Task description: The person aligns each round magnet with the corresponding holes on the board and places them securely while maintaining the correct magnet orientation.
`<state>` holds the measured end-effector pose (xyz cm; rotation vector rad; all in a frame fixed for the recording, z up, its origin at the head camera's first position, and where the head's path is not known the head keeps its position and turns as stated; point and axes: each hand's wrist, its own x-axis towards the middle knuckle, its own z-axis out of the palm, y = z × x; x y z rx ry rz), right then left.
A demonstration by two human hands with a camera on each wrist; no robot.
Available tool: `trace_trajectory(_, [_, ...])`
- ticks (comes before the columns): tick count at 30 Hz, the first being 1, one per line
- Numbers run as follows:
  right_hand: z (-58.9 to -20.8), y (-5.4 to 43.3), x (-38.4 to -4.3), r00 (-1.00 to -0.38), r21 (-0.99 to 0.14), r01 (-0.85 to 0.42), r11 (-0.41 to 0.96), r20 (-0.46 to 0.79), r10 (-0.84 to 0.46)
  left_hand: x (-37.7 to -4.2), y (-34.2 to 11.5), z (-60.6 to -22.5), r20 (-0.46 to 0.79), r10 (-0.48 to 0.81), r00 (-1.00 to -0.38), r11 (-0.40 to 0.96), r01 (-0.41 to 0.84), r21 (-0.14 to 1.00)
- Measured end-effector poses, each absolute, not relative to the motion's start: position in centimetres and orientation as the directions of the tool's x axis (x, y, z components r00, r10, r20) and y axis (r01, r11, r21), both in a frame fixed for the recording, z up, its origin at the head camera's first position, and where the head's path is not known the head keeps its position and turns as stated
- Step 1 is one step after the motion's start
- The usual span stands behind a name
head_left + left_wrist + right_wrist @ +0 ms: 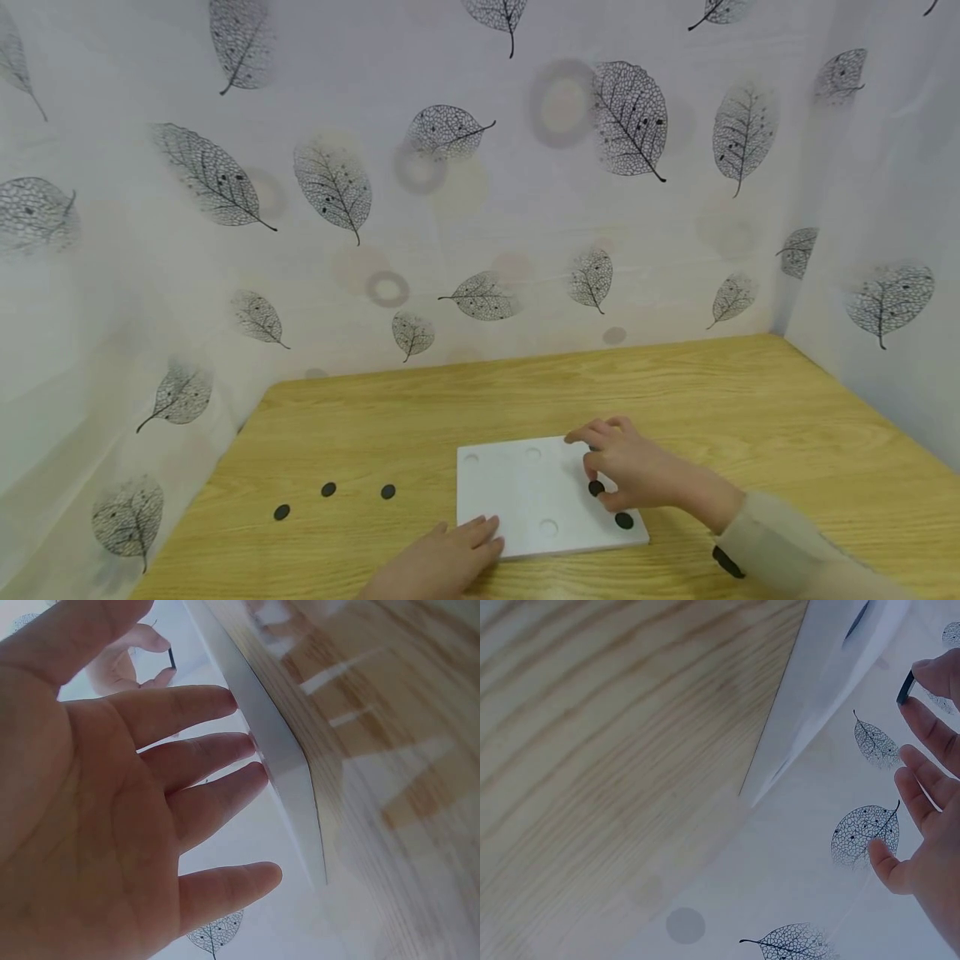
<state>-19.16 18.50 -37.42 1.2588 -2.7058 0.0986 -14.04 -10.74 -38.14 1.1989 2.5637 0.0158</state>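
A white board (517,500) with shallow round recesses lies on the table. Between thumb and index finger, my right hand (637,468) pinches a black disc (596,488) above the board's right part; the right wrist view shows this disc (906,688) edge-on, away from the board's surface. Another black disc (624,521) sits in the near right corner of the board, and a dark spot at the far right is mostly covered by the right hand. My left hand (450,560) rests its fingertips at the near left edge of the board, fingers extended in the left wrist view.
Three loose black discs, the leftmost one (282,512), a middle one (328,489) and one nearer the board (387,492), lie on the wooden table (360,417) to the left. A leaf-patterned white curtain (510,225) surrounds the table at the back and sides.
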Motion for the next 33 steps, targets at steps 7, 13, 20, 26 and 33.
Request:
trace_trajectory(7, [-37.5,17.4,-19.1,-0.636,0.019,-0.766,0.643,0.127,-0.761,-13.9,-10.7,-38.1,-0.268,0.744,-0.612,0.657,0.744,0.123])
trace_trajectory(13, [-37.3,16.2,-18.8,-0.629,0.004,-0.776,0.631,0.077,-0.774,-14.1,-10.7,-38.2,-0.277,0.746,-0.605,0.654,0.745,0.134])
trace_trajectory(20, [-37.8,15.0,-18.8,-0.560,-0.002,-0.827,0.562,0.093,-0.823,-14.0,-10.7,-38.2,-0.274,0.741,-0.613,0.661,0.739,0.131])
trace_trajectory(26, [-37.4,14.0,-18.5,-0.539,0.005,-0.841,0.541,0.061,-0.840,-14.0,-10.7,-38.1,-0.278,0.733,-0.621,0.670,0.730,0.135])
trace_trajectory(33, [-37.6,13.3,-18.3,-0.536,-0.008,-0.844,0.537,0.055,-0.842,-14.1,-10.7,-38.2,-0.287,0.742,-0.606,0.659,0.739,0.142])
